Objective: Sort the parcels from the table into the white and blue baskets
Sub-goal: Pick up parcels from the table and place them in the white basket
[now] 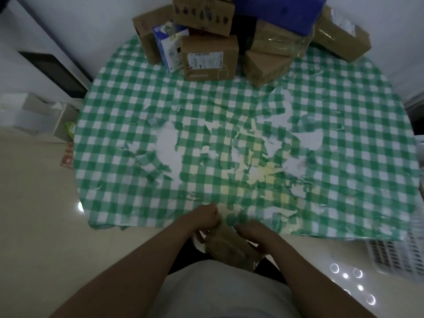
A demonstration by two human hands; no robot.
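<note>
Both hands hold one brown taped parcel point(229, 246) at the near edge of the table point(114, 157), just off the cloth and above the person's lap. Left hand point(205, 216) sits at the parcel's far left corner, fingers curled round it. Right hand point(253, 232) grips the right side, fingers wrapped over the edge. The frame is blurred here; finer finger placement cannot be told.

Table is round, covered by a green-and-white checked cloth point(344, 134), torn in many patches.

At the far edge stands a pile of parcels. The labelled brown box point(210, 57) is nearest, upright, its white label facing the camera. Just left of it, touching, is a white-and-blue carton point(169, 49). Behind both lies a printed brown box point(203, 13). Right of centre is a tape-wrapped brown parcel point(270, 56), with a blue package point(280, 10) on top of the pile.

White slatted basket point(394, 255) on the floor, near right, partly cut off.
</note>
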